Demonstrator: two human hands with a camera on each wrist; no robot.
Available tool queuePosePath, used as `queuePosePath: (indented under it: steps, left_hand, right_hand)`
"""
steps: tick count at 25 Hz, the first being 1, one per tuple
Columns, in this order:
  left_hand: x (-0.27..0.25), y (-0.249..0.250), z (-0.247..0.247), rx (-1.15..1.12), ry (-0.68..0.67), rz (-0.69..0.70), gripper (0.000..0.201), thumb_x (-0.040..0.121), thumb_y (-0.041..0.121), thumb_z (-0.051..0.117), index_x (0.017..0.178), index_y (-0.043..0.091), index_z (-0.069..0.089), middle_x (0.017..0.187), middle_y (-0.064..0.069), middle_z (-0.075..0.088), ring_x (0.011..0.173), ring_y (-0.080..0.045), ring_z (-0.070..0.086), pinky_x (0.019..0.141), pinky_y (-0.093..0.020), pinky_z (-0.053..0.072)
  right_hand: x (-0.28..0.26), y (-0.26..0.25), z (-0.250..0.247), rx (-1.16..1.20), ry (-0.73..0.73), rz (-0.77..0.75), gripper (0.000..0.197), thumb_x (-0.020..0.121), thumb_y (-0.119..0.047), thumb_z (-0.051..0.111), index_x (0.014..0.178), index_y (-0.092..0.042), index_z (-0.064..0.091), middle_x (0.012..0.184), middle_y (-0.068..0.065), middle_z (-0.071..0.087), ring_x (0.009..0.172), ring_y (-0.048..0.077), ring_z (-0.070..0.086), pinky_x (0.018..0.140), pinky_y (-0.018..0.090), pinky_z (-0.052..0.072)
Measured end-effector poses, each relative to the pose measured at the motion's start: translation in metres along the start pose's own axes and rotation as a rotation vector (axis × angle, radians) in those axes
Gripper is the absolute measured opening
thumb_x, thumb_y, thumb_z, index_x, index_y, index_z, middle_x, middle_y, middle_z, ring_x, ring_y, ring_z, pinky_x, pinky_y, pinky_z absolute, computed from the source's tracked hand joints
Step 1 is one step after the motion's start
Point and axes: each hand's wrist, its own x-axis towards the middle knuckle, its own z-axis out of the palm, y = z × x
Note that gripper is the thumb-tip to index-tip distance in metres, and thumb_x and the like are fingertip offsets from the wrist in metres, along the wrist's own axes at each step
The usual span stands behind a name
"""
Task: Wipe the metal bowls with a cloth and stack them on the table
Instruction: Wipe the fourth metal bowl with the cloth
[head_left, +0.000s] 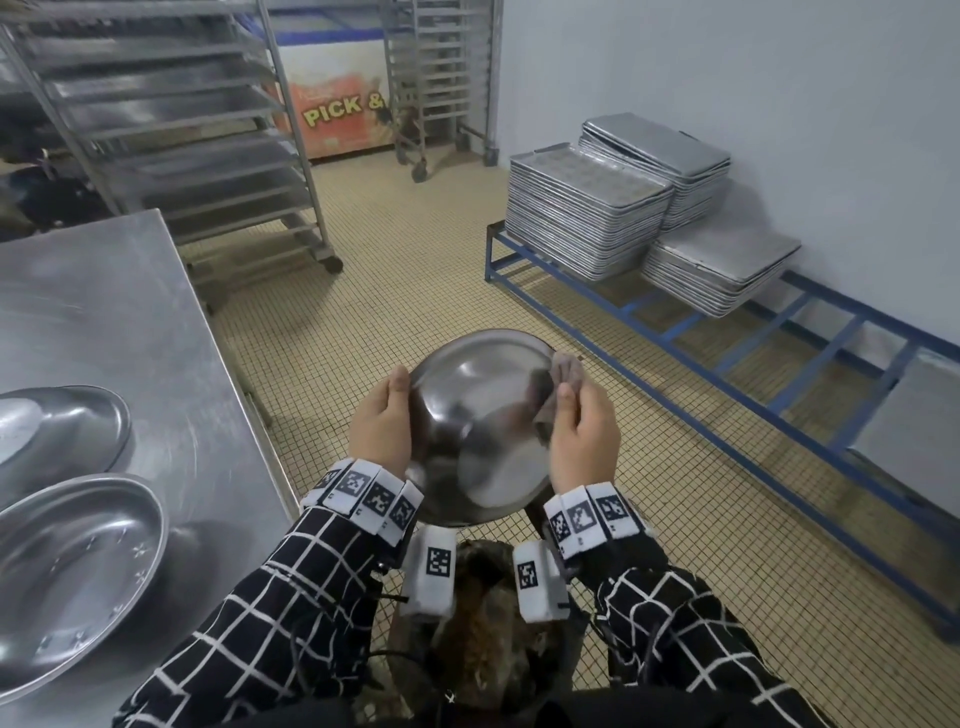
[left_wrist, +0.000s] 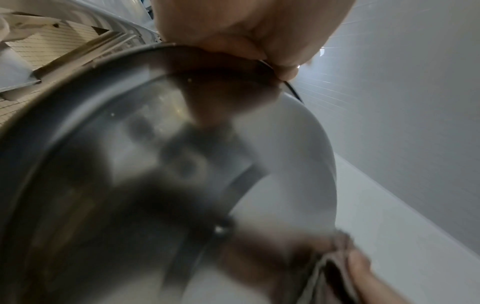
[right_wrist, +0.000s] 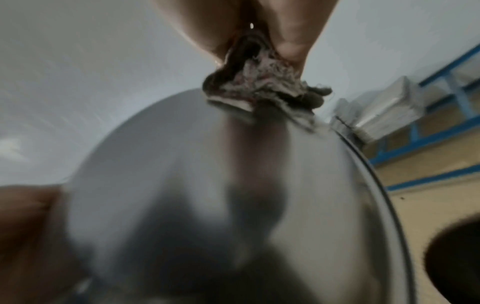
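While the left hand (head_left: 382, 423) grips the rim of a metal bowl (head_left: 483, 415) with its thumb curled over the edge, the right hand (head_left: 582, 436) pinches a crumpled cloth (head_left: 566, 371) and presses it against the bowl's far right side. Both hands are clamped, one on the bowl, one on the cloth, and they stand apart with the bowl between them. The bowl is held in the air in front of the person, above the tiled floor (head_left: 415, 291), just to the right of the steel table (head_left: 130, 312). It seems turned with its rounded outside toward the head camera.

I judge that the wiping step is in hand, on the outer surface near the rim. The next move probably calls for turning the bowl in the left hand so the cloth can reach the remaining surface, and then for carrying it left to the table.

The bowl looks shiny and smooth, with blurred reflections. Two other bowls (head_left: 67, 566) lie on the table near its front edge; whether they touch each other I cannot tell.
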Motion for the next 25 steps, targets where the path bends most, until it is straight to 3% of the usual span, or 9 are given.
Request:
queuePosePath:
  steps: [2, 5, 8, 11, 13, 15, 20, 23, 25]
  left_hand:
    - [0.001, 0.002, 0.003, 0.039, -0.023, 0.019, 0.040, 0.100, 0.043, 0.035, 0.074, 0.020, 0.056, 0.071, 0.003, 0.055, 0.068, -0.015, 0.051, 0.069, -0.029, 0.041]
    - [0.003, 0.009, 0.005, 0.046, -0.055, 0.043, 0.041, 0.099, 0.044, 0.036, 0.078, 0.018, 0.060, 0.078, -0.002, 0.063, 0.074, -0.019, 0.057, 0.074, -0.033, 0.046]
    - [0.002, 0.015, 0.004, -0.021, -0.074, 0.023, 0.048, 0.098, 0.048, 0.035, 0.085, 0.012, 0.064, 0.085, -0.011, 0.067, 0.078, -0.024, 0.062, 0.073, -0.033, 0.050]
    - [-0.001, 0.014, 0.001, -0.027, -0.072, -0.004, 0.047, 0.098, 0.049, 0.033, 0.084, 0.015, 0.061, 0.083, -0.005, 0.063, 0.076, -0.016, 0.058, 0.064, -0.023, 0.040]
    - [0.000, 0.010, -0.002, -0.035, -0.061, -0.025, 0.043, 0.098, 0.049, 0.032, 0.082, 0.019, 0.060, 0.084, -0.003, 0.062, 0.078, -0.015, 0.057, 0.065, -0.023, 0.039]
    - [0.004, 0.006, -0.006, -0.032, -0.061, -0.024, 0.042, 0.098, 0.049, 0.031, 0.081, 0.021, 0.059, 0.085, -0.003, 0.062, 0.080, -0.016, 0.057, 0.069, -0.025, 0.040]
    - [0.010, -0.002, -0.012, -0.066, -0.095, -0.013, 0.065, 0.091, 0.061, 0.038, 0.081, 0.001, 0.061, 0.085, -0.021, 0.065, 0.082, -0.033, 0.064, 0.083, -0.037, 0.049]
    - [0.005, 0.001, -0.014, -0.101, -0.109, 0.004, 0.050, 0.092, 0.048, 0.048, 0.060, 0.010, 0.054, 0.062, -0.005, 0.059, 0.060, -0.010, 0.058, 0.072, -0.025, 0.043]
    - [0.002, 0.003, -0.016, -0.124, -0.130, 0.050, 0.039, 0.093, 0.028, 0.052, 0.057, 0.013, 0.048, 0.064, 0.005, 0.052, 0.058, 0.001, 0.046, 0.067, -0.019, 0.035]
  right_hand:
    - [-0.001, -0.022, 0.011, -0.068, -0.099, -0.252, 0.035, 0.099, -0.032, 0.040, 0.122, -0.013, 0.059, 0.126, 0.001, 0.057, 0.117, 0.013, 0.052, 0.100, 0.024, 0.043]
    - [-0.013, -0.035, 0.031, -0.451, -0.182, -0.560, 0.045, 0.097, -0.039, 0.034, 0.133, -0.020, 0.053, 0.139, 0.002, 0.049, 0.133, 0.023, 0.038, 0.113, 0.044, 0.025]
    - [-0.009, -0.027, 0.034, -0.471, -0.066, -0.544, 0.047, 0.096, -0.040, 0.033, 0.137, -0.021, 0.046, 0.143, 0.002, 0.046, 0.137, 0.026, 0.033, 0.114, 0.048, 0.021]
    - [0.002, -0.020, 0.025, -0.264, 0.001, -0.238, 0.050, 0.099, -0.042, 0.025, 0.138, -0.017, 0.042, 0.143, 0.002, 0.043, 0.133, 0.022, 0.039, 0.109, 0.047, 0.034]
    - [0.010, -0.014, 0.010, -0.037, -0.063, 0.093, 0.045, 0.101, -0.038, 0.028, 0.134, -0.014, 0.046, 0.137, 0.005, 0.045, 0.117, 0.016, 0.048, 0.094, 0.034, 0.045]
    - [0.016, 0.000, -0.002, -0.007, -0.175, 0.397, 0.040, 0.102, -0.037, 0.029, 0.123, -0.012, 0.053, 0.122, 0.008, 0.055, 0.095, 0.014, 0.051, 0.080, 0.028, 0.040]
    - [0.031, 0.022, -0.019, 0.515, -0.317, 1.004, 0.060, 0.095, -0.057, 0.035, 0.112, -0.003, 0.057, 0.112, 0.023, 0.062, 0.095, 0.033, 0.060, 0.084, 0.052, 0.051]
    - [0.036, 0.013, -0.035, 0.822, -0.449, 1.170, 0.074, 0.091, -0.068, 0.029, 0.111, -0.001, 0.051, 0.115, 0.027, 0.055, 0.104, 0.044, 0.053, 0.077, 0.051, 0.049]
    - [0.037, 0.006, -0.039, 0.739, -0.515, 1.140, 0.061, 0.094, -0.053, 0.040, 0.119, 0.002, 0.049, 0.122, 0.029, 0.053, 0.109, 0.044, 0.054, 0.077, 0.047, 0.049]
